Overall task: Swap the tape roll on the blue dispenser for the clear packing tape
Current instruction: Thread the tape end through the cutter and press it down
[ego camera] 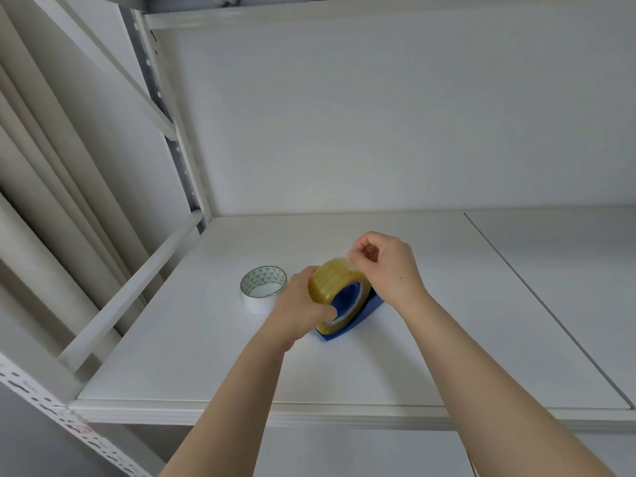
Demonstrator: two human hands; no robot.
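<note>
From my head camera, I am looking down at a white shelf (344, 366) inside a pale metal rack, my two bare forearms reaching in from six o'clock.

The blue dispenser (370, 309) rests on the shelf board near the middle of the view, and the clear packing tape (330, 287), a yellowish see-through roll, stands on edge in it, with the dispenser's blue hub showing through the roll's core. Only the blue base pokes out, at the roll's four and six o'clock.

My left hand (297, 309) is closed around the roll from its nine o'clock side, fingers curled over the outer face and one fingertip (332, 313) pressed at the lower rim of the core. My right hand (390, 266) sits at the roll's one o'clock, thumb and forefinger pinched together on what looks like the loose end of the tape at the top of the roll; the film there is too faint for me to make out its edge.

The white tape roll (263, 289), with a green triangle pattern printed inside its core, lies tilted on the shelf at nine o'clock from the dispenser, just beside my left hand but apart from the clear roll.

At nine to eleven o'clock of the view, beyond the rack's upright, hang beige curtains (51, 187).
</note>
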